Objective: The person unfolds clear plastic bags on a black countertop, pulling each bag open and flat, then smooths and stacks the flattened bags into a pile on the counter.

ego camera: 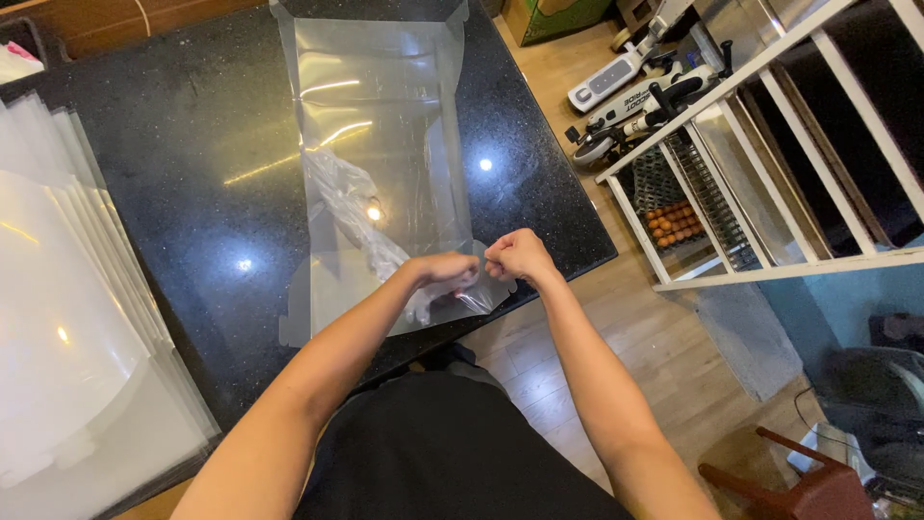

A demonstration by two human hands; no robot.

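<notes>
Head view looking straight down at a black speckled counter (192,173); the landmark is the big clear plastic sheet (380,144) lying flat along it, a die-cut blank with tabs; its near edge hangs just past the counter's near edge. Both hands sit at that near edge; left hand (445,270) is closed into a loose fist, pinching something thin at the sheet's near right corner; right hand (518,256) is curled the same way, just beside the left, knuckles nearly touching; looks to me like they're pinching a protective film or a corner flap (486,294), can't tell which for sure. A crumpled bit of clear film (351,207) lies on top of the sheet, around its middle.

If it is film being peeled, my take: keep the pinch close to the corner and pull low along the sheet rather than straight up, so the blank doesn't crease or slide off the counter.

Left of the sheet there's a fanned stack of frosted plastic sheets (67,318); right of it, past the counter, wooden floor (664,356) and a white rack (770,125).
</notes>
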